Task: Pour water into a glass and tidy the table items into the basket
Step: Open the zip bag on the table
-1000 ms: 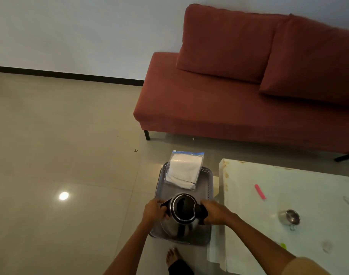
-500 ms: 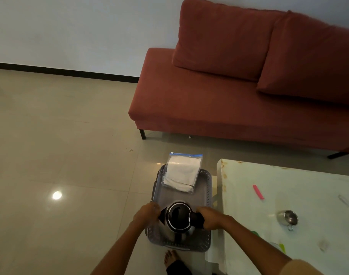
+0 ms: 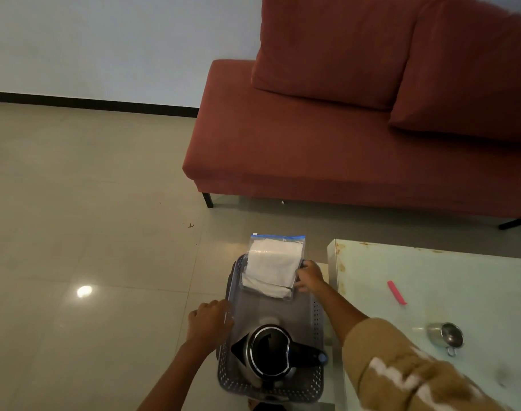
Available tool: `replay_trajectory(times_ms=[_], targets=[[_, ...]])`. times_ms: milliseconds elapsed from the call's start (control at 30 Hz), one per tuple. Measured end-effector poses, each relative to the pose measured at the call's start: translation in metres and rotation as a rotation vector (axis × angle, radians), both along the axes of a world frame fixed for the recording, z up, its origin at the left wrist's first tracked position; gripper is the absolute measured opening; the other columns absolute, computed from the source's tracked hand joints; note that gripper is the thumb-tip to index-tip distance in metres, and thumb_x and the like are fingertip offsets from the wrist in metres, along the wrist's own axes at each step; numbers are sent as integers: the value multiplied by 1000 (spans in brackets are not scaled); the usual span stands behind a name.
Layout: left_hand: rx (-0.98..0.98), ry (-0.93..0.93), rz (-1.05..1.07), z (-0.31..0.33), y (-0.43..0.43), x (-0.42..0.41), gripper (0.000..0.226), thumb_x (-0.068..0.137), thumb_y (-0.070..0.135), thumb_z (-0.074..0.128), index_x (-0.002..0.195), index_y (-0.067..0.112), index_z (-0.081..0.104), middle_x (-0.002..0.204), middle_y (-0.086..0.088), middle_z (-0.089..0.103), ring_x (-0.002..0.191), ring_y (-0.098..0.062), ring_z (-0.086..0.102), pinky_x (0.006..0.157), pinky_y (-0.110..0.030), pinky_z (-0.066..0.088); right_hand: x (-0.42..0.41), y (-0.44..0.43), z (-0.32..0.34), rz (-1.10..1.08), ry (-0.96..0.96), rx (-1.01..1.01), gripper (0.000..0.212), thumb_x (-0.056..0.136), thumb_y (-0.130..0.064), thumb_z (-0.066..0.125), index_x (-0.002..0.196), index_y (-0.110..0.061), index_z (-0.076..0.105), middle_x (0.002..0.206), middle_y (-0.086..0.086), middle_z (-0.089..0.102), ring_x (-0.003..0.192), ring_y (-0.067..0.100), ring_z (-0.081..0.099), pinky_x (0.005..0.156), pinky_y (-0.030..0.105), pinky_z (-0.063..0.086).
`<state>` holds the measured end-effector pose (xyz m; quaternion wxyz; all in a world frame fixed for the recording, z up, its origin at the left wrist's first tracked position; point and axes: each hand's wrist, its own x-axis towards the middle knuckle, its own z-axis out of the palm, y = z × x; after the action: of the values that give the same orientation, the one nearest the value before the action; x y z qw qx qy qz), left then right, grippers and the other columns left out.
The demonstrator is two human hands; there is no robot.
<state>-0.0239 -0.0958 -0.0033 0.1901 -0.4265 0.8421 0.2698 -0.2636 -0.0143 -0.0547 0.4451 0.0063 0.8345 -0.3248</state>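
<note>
A grey perforated basket (image 3: 317,321) stands on the floor beside the table. A steel kettle with a black lid (image 3: 268,355) sits inside its near end, free of both hands. A clear zip bag holding white cloth (image 3: 272,265) lies across the basket's far rim. My right hand (image 3: 309,275) grips the bag's right edge. My left hand (image 3: 208,321) rests with curled fingers against the basket's left rim.
A pale glass-topped table (image 3: 431,274) at the right carries a small steel cup (image 3: 445,336) and a pink stick (image 3: 397,292). A red sofa (image 3: 327,149) stands behind. Tiled floor (image 3: 90,232) stretches to the left. A bare foot shows under the basket.
Both hands have let go of the kettle, which now sits in the basket. My right hand went forward to the bag; my left hand moved to the basket's left rim.
</note>
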Motion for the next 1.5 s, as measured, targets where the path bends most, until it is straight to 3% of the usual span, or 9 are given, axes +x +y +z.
replay_trajectory(times_ms=[200, 400, 467, 567, 800, 900, 1100, 1300, 1500], targets=[[-13, 67, 48, -3, -12, -2, 31, 92, 35, 46, 123, 33, 51, 125, 13, 57, 120, -11, 49, 107, -38, 28, -7, -9, -14, -377, -316, -263, 26, 93, -7, 49, 116, -8, 36, 118, 12, 50, 109, 34, 56, 96, 50, 48], [87, 136, 163, 16, -14, -8, 30, 92, 30, 49, 122, 28, 54, 119, 13, 60, 115, -11, 54, 100, -31, 33, 19, -1, 29, -189, -41, -261, 17, 81, 1, 64, 98, -4, 61, 64, 7, 55, 52, 15, 47, 50, 22, 43], [204, 249, 262, 26, -14, -13, 29, 91, 22, 54, 119, 19, 56, 118, 3, 63, 111, -16, 57, 90, -26, 41, 24, 5, 53, -67, 67, -264, 6, 78, -3, 68, 76, -7, 64, 61, 4, 55, 57, 17, 48, 56, 26, 45], [319, 399, 392, 53, -12, -22, 34, 89, 14, 57, 123, 11, 53, 122, -9, 60, 102, -20, 59, 82, -22, 40, 28, 25, 103, 127, 186, -293, 9, 77, -9, 71, 83, -2, 70, 69, 1, 60, 65, 14, 54, 62, 22, 45], [411, 706, 384, 125, 6, -60, 80, 82, 22, 69, 146, 21, 22, 146, -4, 30, 134, -24, 34, 104, -36, 35, 11, 99, 218, 303, 226, -430, 5, 76, -4, 70, 75, -9, 70, 73, 3, 62, 68, 10, 54, 64, 18, 42], [399, 712, 103, 156, 29, -81, 58, 85, 26, 64, 138, 21, 40, 136, 8, 40, 124, -7, 39, 100, -25, 35, 5, 133, 244, 258, 197, -483, 16, 76, -1, 67, 66, -14, 65, 72, 3, 61, 71, 14, 54, 68, 22, 42], [585, 692, -16, 187, 97, -102, 16, 91, 9, 54, 96, -3, 64, 82, -7, 66, 64, 2, 64, 63, -10, 51, -11, 199, 254, 91, 259, -520, 15, 74, -9, 65, 63, -16, 60, 70, 1, 56, 77, 18, 50, 68, 25, 40], [749, 637, 170, 185, 187, -113, 10, 88, 16, 59, 81, 13, 65, 70, 6, 70, 62, -4, 65, 61, -19, 53, -8, 277, 225, -34, 711, -352, 30, 77, -2, 67, 105, -13, 62, 103, -2, 56, 94, 17, 54, 83, 29, 47], [812, 670, 230, 189, 292, -129, 10, 88, 19, 58, 84, 12, 64, 81, -5, 64, 71, -12, 61, 59, -16, 53, 17, 356, 238, 80, 362, -639, 22, 84, -3, 62, 77, -25, 62, 82, -3, 66, 78, 16, 65, 70, 18, 53]])
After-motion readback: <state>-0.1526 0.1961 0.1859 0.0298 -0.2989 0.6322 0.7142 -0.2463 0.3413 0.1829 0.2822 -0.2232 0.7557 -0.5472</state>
